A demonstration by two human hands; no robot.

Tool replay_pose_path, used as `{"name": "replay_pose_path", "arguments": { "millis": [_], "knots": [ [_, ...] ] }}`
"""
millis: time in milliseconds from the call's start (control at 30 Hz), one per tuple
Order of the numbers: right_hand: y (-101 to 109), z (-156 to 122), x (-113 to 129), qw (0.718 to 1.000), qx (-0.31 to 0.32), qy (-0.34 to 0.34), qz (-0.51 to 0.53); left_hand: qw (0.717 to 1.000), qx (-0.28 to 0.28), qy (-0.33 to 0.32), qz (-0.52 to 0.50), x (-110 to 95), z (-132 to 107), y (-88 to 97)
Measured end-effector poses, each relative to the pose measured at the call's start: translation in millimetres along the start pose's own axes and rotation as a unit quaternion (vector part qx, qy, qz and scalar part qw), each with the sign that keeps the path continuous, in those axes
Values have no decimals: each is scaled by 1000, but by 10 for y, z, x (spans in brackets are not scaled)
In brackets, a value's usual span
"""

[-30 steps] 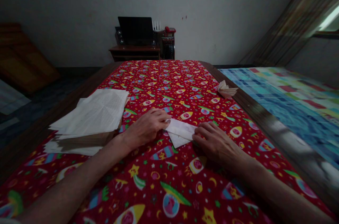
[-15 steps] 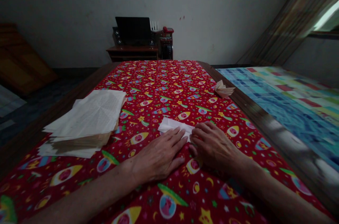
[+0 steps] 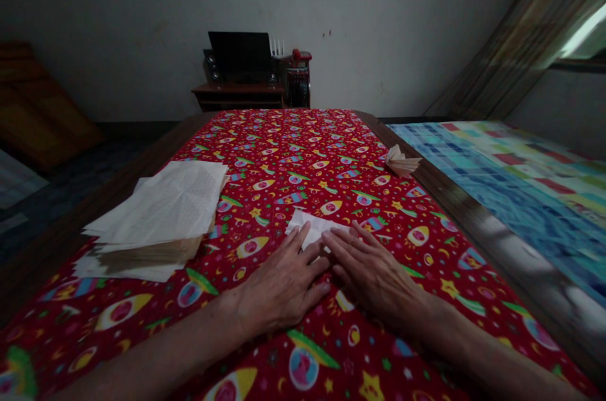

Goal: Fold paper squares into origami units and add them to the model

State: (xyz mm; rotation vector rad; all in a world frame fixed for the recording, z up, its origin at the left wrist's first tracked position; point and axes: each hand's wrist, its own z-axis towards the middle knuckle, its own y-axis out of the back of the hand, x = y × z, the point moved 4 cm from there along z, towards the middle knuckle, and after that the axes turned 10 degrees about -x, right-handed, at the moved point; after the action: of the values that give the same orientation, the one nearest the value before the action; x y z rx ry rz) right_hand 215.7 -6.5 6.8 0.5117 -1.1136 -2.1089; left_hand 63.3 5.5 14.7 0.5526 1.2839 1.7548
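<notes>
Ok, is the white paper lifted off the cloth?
No, the white paper lies on the red cloth beneath the fingers of the left hand and right hand.

light: dim room | source: window, upper right | glare: polished table edge | edges: wide-angle bowing
</notes>
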Motion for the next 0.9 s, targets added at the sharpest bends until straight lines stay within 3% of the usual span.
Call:
{"name": "replay_pose_path", "arguments": {
  "millis": [200,500,633,767,900],
  "knots": [
    [65,-116,-11,999,34,-42,-6,998,15,41,37,89,-110,2],
    [148,-167,-46,998,11,-62,-9,992,18,59,108,213,-221,41],
    [188,-135,-60,997,-36,-71,2,990,6,66,122,295,-268,66],
    [167,-74,-94,993,-89,-82,-3,992,-45,81,92,446,-136,142],
    [71,16,-199,991,-73,-104,-31,992,-71,81,62,643,150,161]
  ]
}}
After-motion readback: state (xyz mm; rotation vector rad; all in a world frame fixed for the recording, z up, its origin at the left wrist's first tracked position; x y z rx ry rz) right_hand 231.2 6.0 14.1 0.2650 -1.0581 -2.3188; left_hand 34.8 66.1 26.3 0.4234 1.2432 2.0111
